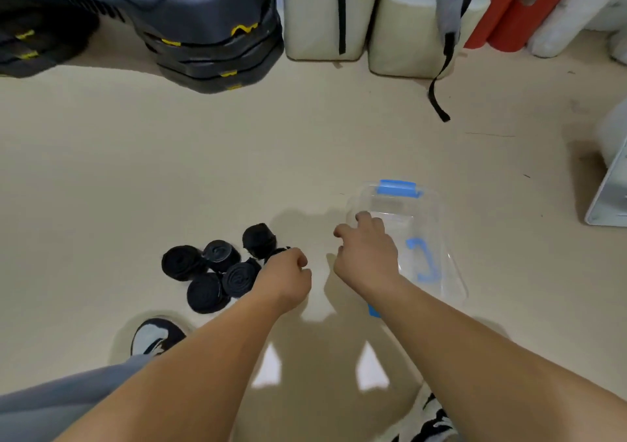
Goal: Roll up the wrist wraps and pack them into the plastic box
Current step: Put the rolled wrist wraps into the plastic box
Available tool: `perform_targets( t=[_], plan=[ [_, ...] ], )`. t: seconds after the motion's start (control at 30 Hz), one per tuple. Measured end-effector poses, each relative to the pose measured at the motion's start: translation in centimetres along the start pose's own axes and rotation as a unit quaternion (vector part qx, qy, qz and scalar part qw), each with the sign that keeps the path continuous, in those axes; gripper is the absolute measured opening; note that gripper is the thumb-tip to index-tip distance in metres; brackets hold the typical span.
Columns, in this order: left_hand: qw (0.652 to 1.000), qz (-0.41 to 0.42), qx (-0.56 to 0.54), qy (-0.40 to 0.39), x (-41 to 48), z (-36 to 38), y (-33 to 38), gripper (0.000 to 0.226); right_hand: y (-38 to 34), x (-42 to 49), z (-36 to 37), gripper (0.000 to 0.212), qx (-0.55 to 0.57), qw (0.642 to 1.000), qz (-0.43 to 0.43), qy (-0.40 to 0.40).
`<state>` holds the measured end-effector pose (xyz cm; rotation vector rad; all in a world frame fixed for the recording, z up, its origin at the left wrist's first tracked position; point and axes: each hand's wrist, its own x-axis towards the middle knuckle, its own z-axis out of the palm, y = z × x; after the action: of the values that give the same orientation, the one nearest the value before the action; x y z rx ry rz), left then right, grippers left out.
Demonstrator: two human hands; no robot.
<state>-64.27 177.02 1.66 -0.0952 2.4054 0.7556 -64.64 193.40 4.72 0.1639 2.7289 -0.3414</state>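
Several black rolled wrist wraps point(207, 272) lie in a cluster on the floor, left of centre. My left hand point(285, 278) is at the cluster's right edge, fingers curled round a black wrap point(278, 251) that is mostly hidden by the knuckles. A clear plastic box point(441, 238) with blue latches point(397, 187) sits to the right. My right hand point(368, 251) is on the box's left rim, fingers curled over the edge. A blue handle shape point(424, 262) shows through the clear plastic. No wrap is visible inside the box.
Stacked black step platforms point(210, 34) with yellow marks stand at the back left. Two cream containers point(325, 17) and a grey bag with a hanging black strap point(439, 102) stand behind. A white object point(610, 187) is at the right edge. My shoes point(156, 336) flank my arms.
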Motion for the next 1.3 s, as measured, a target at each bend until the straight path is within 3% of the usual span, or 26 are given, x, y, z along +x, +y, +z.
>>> perform_targets(
  t=[0.07,0.17,0.3,0.4,0.67,0.73,0.8,0.87,0.93,1.0,1.07,1.1,1.13,1.17,1.2,1.3],
  plan=[
    [0.999,-0.016,-0.002,0.049,-0.3,-1.1,-2.0,0.017,-2.2,0.8,0.9,0.040,-0.001,0.999,-0.053,-0.001],
    [0.994,-0.050,0.016,0.091,-0.4,-2.7,-4.5,0.016,-4.7,1.7,3.3,0.040,0.048,0.991,-0.090,-0.092],
    [0.991,-0.077,0.110,0.024,0.0,-3.6,-8.3,0.049,-6.8,2.1,6.7,0.051,0.068,0.982,-0.083,-0.154],
    [0.990,-0.084,0.117,0.012,0.4,-3.2,-9.8,0.061,-6.8,2.4,8.1,0.053,0.093,0.982,-0.084,-0.140],
    [0.972,-0.084,0.210,0.062,2.7,-2.3,-8.1,0.048,-6.3,4.8,7.8,0.052,0.080,0.981,-0.100,-0.143],
    [0.967,-0.056,0.233,0.090,2.7,-2.2,-7.3,0.043,-5.4,5.0,7.5,0.055,0.025,0.985,-0.134,-0.104],
    [0.966,0.017,0.230,0.120,2.6,-2.0,-6.5,0.041,-4.0,4.8,7.1,0.056,-0.035,0.986,-0.164,-0.016],
    [0.968,0.097,0.201,0.116,2.4,-1.5,-5.2,0.040,-2.3,4.7,6.5,0.064,-0.065,0.986,-0.131,0.077],
    [0.976,0.123,0.166,0.071,2.2,-0.5,-3.4,0.038,-0.3,4.4,5.3,0.080,-0.084,0.988,-0.059,0.118],
    [0.987,0.109,0.116,0.021,1.9,0.7,-1.5,0.034,1.8,4.0,4.3,0.095,-0.048,0.994,0.029,0.097],
    [0.994,0.088,0.065,-0.022,2.0,2.3,0.5,0.038,3.6,3.4,3.6,0.098,0.089,0.981,0.166,0.036],
    [0.995,0.080,0.045,-0.043,2.1,3.1,1.5,0.039,4.4,3.0,3.1,0.087,0.191,0.952,0.240,0.002],
    [0.995,0.076,0.031,-0.062,2.2,4.0,2.4,0.040,5.2,2.8,2.9,0.062,0.264,0.918,0.293,-0.032],
    [0.994,0.073,0.024,-0.078,2.3,4.8,3.3,0.041,6.1,2.3,2.7,0.033,0.299,0.897,0.322,-0.049],
    [0.993,0.071,0.021,-0.092,2.5,5.5,4.0,0.042,7.1,1.9,2.6,0.015,0.292,0.899,0.321,-0.056],
    [0.991,0.081,0.043,-0.101,2.9,6.2,5.4,0.044,8.9,0.6,2.3,0.020,0.222,0.931,0.285,-0.042]
  ],
)
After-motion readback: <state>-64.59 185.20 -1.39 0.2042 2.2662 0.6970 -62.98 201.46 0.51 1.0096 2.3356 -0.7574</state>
